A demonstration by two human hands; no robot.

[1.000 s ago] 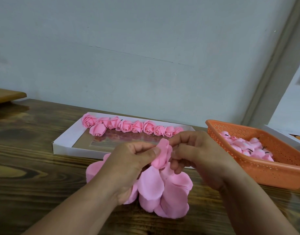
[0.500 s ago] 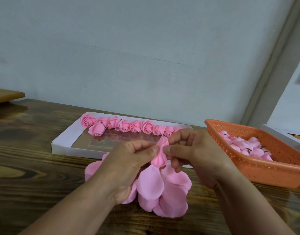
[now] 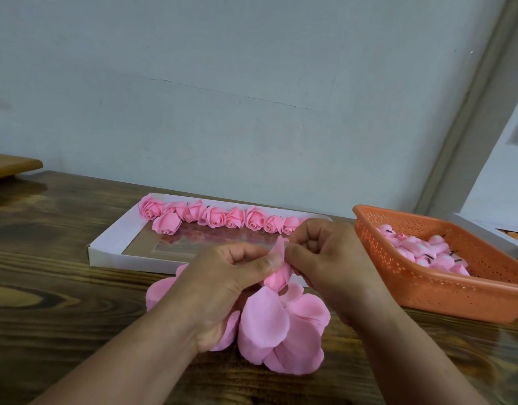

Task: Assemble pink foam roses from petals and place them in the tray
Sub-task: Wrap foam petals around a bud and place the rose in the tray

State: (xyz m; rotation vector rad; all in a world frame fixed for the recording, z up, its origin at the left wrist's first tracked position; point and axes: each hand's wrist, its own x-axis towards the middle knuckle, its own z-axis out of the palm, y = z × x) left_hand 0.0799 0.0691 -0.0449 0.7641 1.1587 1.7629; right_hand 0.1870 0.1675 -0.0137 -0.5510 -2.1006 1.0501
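Head view
Left hand (image 3: 222, 285): fingers curled, thumb pinching the half-made rose (image 3: 276, 276) from the left.
Right hand (image 3: 328, 258): fingers curled, thumb and fingertips pinching a petal (image 3: 279, 248) at the top of that rose.
Loose petals (image 3: 281, 331): heaped on the wooden table (image 3: 62, 317), under both hands.
Tray (image 3: 111, 244): white, behind the hands; a row of finished roses (image 3: 214, 217) along its far edge.
Basket (image 3: 427, 290): orange, to the right, holding pink buds (image 3: 421, 249).
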